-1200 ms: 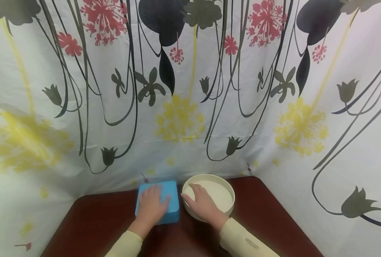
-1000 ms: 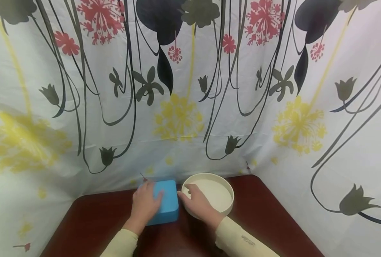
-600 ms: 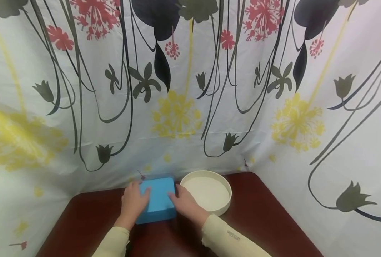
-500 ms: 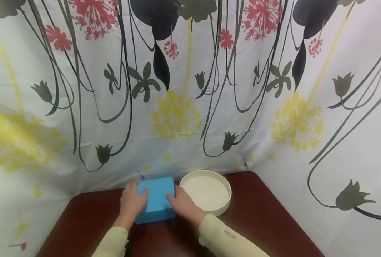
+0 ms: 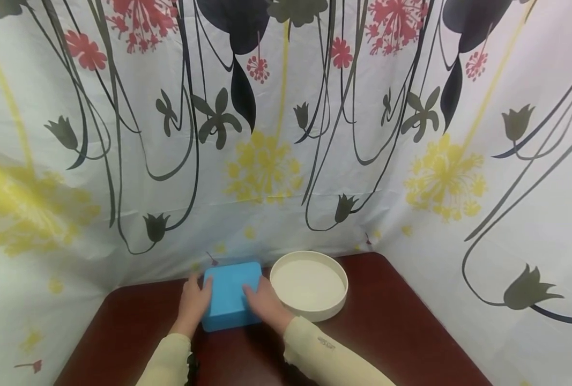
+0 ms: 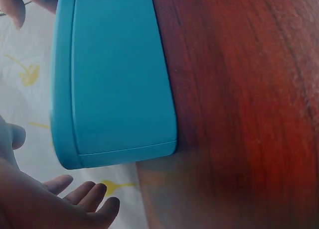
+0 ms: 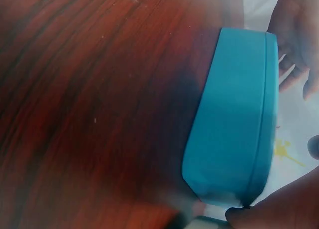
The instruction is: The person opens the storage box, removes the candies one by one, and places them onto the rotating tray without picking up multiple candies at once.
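A blue lidded box (image 5: 235,289) with rounded corners stands on the dark red table. A seam runs along its side below the lid in both wrist views. My left hand (image 5: 192,303) is beside the box's left side, fingers spread and relaxed; the left wrist view shows a gap between these fingers (image 6: 92,196) and the box. My right hand (image 5: 265,303) is at the right side, its thumb over the lid. In the right wrist view a finger (image 7: 249,216) touches the box's corner, while the thumb stands off the lid. The box's contents are hidden.
A round cream tray (image 5: 310,312) with a low rim stands just right of the box, near the back edge of the table (image 5: 387,332). A flower-patterned cloth (image 5: 276,225) hangs behind and along both sides.
My left hand has moved from on top of the lid to the box's left side. The right hand has moved left from over the tray to the box's right side.
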Tool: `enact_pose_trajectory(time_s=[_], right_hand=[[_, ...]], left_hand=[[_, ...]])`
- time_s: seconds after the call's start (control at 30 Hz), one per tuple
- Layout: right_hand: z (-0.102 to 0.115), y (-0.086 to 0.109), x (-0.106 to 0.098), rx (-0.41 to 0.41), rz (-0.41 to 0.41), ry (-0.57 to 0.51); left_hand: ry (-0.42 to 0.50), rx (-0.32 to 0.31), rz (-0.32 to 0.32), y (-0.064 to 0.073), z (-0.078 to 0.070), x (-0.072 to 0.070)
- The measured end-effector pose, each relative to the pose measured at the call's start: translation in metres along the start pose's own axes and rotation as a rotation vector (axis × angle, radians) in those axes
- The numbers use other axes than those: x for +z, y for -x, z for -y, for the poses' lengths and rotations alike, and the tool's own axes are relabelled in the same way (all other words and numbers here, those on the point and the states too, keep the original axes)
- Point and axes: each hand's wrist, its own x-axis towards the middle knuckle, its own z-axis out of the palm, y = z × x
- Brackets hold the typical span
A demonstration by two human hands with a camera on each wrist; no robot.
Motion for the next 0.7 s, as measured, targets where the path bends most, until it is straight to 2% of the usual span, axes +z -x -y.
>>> enact_pose_trajectory(time_s=[0.03,0.07,0.23,0.33,0.43,0.57,0.7], right_hand=[[0.014,0.003,-0.006,0.038,0.01,-0.015],[0.012,0.002,-0.004,0.047,0.007,-0.022],[-0.011,-0.016,0.013,0.078,-0.008,-0.04],[-0.025,-0.024,0.022,0.088,-0.016,-0.007],[-0.029,-0.027,0.025,0.096,-0.014,0.001],[-0.02,-0.02,0.02,0.083,-0.006,-0.018],[-0.014,-0.015,0.016,0.071,-0.01,0.003]], left_hand=[[0.007,-0.008,0.0,-0.001,0.001,0.001],[0.014,-0.015,0.002,-0.002,0.002,0.002],[0.022,-0.039,0.021,-0.006,0.007,0.01],[0.032,-0.051,0.048,-0.006,0.009,0.013],[0.077,-0.064,0.092,-0.006,0.01,0.015],[0.123,-0.085,0.129,-0.003,0.009,0.015],[0.146,-0.098,0.126,-0.001,0.01,0.015]])
